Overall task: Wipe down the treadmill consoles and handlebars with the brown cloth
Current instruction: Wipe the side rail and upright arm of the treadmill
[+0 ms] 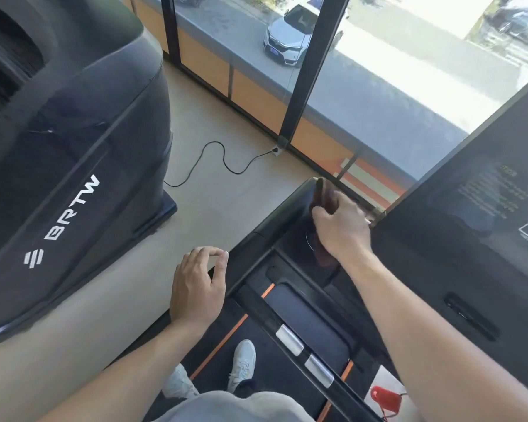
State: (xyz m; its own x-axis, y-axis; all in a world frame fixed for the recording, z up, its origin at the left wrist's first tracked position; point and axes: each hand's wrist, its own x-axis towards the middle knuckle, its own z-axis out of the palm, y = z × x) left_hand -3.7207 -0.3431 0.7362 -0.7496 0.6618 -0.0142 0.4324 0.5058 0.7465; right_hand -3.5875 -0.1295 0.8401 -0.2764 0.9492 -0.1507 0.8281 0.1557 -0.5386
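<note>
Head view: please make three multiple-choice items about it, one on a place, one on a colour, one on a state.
1. Where is the cloth?
A. on the floor
B. in the right hand, on the console's far corner
C. on the shoes

2. What colour is the clip at the lower right?
A. red
B. blue
C. green

3. What state is the left hand in?
A. gripping a handlebar
B. holding the cloth
C. empty, fingers loosely curled

Answers: 1 B, the right hand presses the cloth on the console. 2 A, it is plainly red. 3 C, nothing lies in it.
</note>
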